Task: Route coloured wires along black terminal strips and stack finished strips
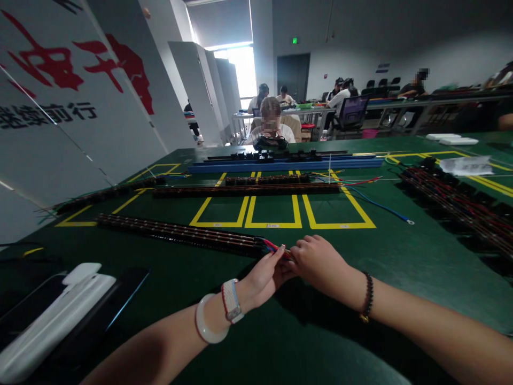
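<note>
My left hand (267,277) is closed on a bundle of coloured wires (271,245), with red and blue strands showing. Pressed close beside it, my right hand (316,262) has its fingers curled round the same wires; their far ends are hidden in my grip. The wires come out of the right end of a long black wiring harness (180,233), which lies slantwise on the green table (152,289). Beyond it, another dark harness (240,190) lies nearly level across yellow-taped boxes, and a blue wire with a ring terminal (401,218) trails from its right end.
A blue rail (280,164) holding black parts runs along the far side. More harnesses are heaped at the right (460,208), near a crumpled clear bag (467,166). At the lower left lies a white device (60,326). A person (272,125) sits across the table.
</note>
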The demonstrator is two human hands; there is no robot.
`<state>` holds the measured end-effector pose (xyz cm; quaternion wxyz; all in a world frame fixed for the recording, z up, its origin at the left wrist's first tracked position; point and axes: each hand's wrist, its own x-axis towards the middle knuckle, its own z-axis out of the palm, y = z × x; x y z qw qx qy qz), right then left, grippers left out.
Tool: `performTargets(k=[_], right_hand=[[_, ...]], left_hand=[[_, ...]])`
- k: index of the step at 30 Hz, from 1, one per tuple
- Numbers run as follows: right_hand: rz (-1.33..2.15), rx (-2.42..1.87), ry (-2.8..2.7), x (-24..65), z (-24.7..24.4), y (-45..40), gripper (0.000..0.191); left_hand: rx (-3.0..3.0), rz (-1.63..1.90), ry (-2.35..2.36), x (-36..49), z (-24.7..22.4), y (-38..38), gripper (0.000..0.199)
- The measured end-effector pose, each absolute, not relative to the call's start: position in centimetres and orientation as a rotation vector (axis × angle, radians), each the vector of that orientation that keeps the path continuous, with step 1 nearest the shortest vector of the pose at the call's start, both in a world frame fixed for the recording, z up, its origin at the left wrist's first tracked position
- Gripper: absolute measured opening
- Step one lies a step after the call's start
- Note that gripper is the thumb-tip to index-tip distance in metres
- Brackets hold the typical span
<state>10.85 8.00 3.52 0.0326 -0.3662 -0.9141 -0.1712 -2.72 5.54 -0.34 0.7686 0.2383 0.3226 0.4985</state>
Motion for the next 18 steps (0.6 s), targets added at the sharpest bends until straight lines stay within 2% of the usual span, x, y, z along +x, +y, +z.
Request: performTargets(k=[3,11,15,18], right_hand=[[-0.521,-1.102,-2.904,10.8,3.1,8.1,0.014],[-0.398,-1.079,-2.953,11.3,3.8,9.3,0.014],[0.073,-1.175,-2.797,12.3,4.8,10.6,0.034],[0.512,-1.129,-2.767,12.9,4.7,12.4,0.041]], left_hand=[[0.502,1.077,0.699,-2.7,-0.4,5.6,0.014],[0.563,1.051,0.677,-2.8,-1.3,5.8,0.019],[0.595,1.093,0.669,-2.8,-0.5,5.3,0.019],[0.634,1.076,0.687,-2.8,0.3,5.0,0.021]])
